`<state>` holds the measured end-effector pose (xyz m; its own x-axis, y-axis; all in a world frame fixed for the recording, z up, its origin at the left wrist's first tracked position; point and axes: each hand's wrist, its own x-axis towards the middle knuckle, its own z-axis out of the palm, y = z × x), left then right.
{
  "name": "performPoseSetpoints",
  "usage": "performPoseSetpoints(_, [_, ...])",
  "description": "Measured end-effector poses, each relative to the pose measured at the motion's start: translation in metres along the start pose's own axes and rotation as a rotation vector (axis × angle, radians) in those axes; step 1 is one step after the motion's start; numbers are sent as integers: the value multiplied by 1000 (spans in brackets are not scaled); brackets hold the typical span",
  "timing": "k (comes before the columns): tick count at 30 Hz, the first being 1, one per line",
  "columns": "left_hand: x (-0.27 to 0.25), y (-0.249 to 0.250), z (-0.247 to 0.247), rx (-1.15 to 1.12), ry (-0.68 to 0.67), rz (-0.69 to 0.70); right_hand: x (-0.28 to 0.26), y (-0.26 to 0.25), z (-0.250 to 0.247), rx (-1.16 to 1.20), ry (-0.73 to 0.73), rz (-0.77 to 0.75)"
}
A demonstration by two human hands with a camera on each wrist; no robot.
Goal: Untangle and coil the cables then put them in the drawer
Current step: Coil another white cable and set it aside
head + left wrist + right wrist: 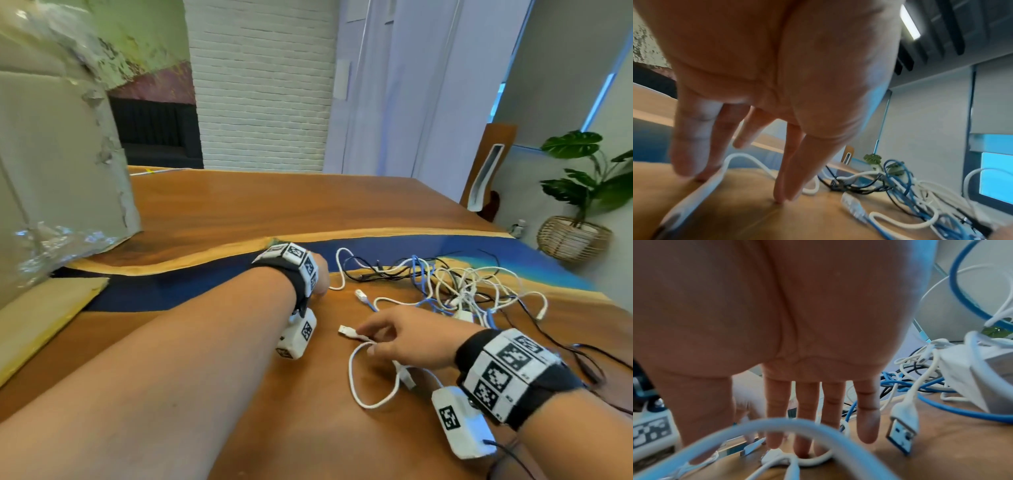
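White, blue and black cables [455,291] lie in one knotted heap on the far right of the wooden worktop [239,212], and from where I sit the job has barely begun: I see nothing coiled, and no drawer shows in any view. One white USB cable [358,377] is drawn partly out of the heap toward me, curving in a loose loop beside my right hand [404,337]. That hand reaches down with its fingers [868,421] mostly straight and slightly apart; the tips press on the cable just behind its USB plug [346,331], though I cannot tell whether thumb and forefinger pinch it. My left hand [777,73] is planted farther left, its fingers [781,183] straight and spread, tips on the wood beside another white lead [748,158], gripping nothing. A blue network cable [898,177] with its clear plug [360,294] pokes out between the two hands, woven into the pile behind. Left to do, I judge: freeing every strand, winding each, then stowing them.
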<state>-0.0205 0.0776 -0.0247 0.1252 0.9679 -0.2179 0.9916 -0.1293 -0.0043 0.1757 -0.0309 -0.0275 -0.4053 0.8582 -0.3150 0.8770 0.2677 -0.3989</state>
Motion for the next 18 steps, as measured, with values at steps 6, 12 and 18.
performPoseSetpoints(6, [-16,1,9,-77,10,-15,3,32,-22,-99,66,106])
performPoseSetpoints(12, [-83,-16,-18,-787,472,80,28,42,-34,60,467,142])
performPoseSetpoints(18, [-162,-32,-24,-1265,822,384,57,-2,-29,820,581,-99])
